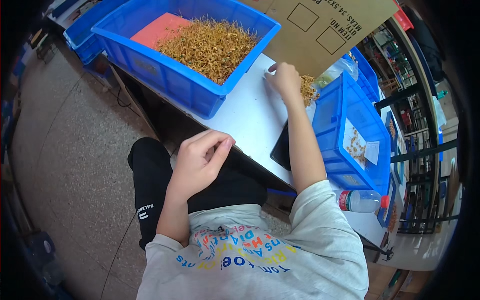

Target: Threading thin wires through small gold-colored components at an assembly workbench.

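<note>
A big blue bin (170, 75) of golden parts (210, 42) sits at the table's left. The left hand (200, 160) hovers above the lap, fingers loosely curled, pinching together; whether it holds anything I cannot tell. The right hand (285, 80) rests on the white table (250, 115), fingers down beside a small pile (309, 90) of parts. Right of it stands a smaller blue bin (350, 135).

A white-topped work table (250, 117) carries a large blue plastic crate (170, 75) heaped with small golden metal parts. Beside it stands a smaller blue plastic bin (332, 125) holding a few such parts and a paper slip. Between the two lie a loose pile of golden parts (308, 90), a black flat slab (282, 149) at the near edge, and a clear plastic bottle with a red cap (362, 201).
</note>
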Demonstrator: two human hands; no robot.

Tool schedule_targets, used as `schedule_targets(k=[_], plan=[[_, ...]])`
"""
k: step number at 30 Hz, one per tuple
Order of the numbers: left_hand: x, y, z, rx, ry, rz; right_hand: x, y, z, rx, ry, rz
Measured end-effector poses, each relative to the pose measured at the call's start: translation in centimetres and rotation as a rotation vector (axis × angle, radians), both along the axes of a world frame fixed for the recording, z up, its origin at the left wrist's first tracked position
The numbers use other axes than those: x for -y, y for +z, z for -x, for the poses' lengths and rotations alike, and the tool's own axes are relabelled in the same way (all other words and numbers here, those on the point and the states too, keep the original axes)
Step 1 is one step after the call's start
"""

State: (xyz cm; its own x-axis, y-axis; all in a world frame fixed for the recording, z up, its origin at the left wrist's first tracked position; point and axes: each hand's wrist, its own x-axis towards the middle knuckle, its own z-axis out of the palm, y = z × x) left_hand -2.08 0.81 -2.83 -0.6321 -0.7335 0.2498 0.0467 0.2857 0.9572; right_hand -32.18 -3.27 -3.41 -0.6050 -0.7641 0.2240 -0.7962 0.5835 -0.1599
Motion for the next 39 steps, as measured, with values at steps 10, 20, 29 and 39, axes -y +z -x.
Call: schedule_targets(k=[10,20,29,39], plan=[[0.0,-1.6,0.7,0.069,-0.132,0.213,0.5,-1.0,-0.1,-0.044,-0.056,0.153],[-0.2,-0.9,2.2,0.102,-0.059,0.123,-3.2,5.9,-1.8,0.558,-0.003,0.664],[-1.1,-1.0,2.6,-0.247,-0.094,-0.104,-8.1,10.4,-8.9,1.125,0.639,0.656],[-1.8,-0.7,0.6,-0.7,-0.189,-0.57,-7.7,8.3,-13.7,1.741,0.821,0.254]])
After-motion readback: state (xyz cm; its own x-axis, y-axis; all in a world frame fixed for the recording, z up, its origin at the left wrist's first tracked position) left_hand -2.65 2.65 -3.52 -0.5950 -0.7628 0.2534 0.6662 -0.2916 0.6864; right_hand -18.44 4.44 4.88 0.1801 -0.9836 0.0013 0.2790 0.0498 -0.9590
